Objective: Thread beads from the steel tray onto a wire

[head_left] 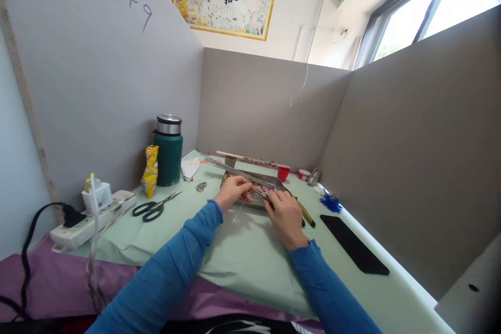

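Note:
My left hand pinches a thin pale wire that hangs down below its fingers; what sits right at the fingertips is too small to make out. Closed around a pair of pliers, my right hand keeps the metal jaws close to the left fingertips. Both hands are over the near side of a tray of red and clear beads. Long thin metal wires lie across the tray. Yellow-and-black tool handles stick out beside my right hand.
Scissors, a green bottle, a yellow packet and a power strip are on the left. A red cup, a wire coil, a blue bundle and a black slab are on the right. Grey partitions enclose the table.

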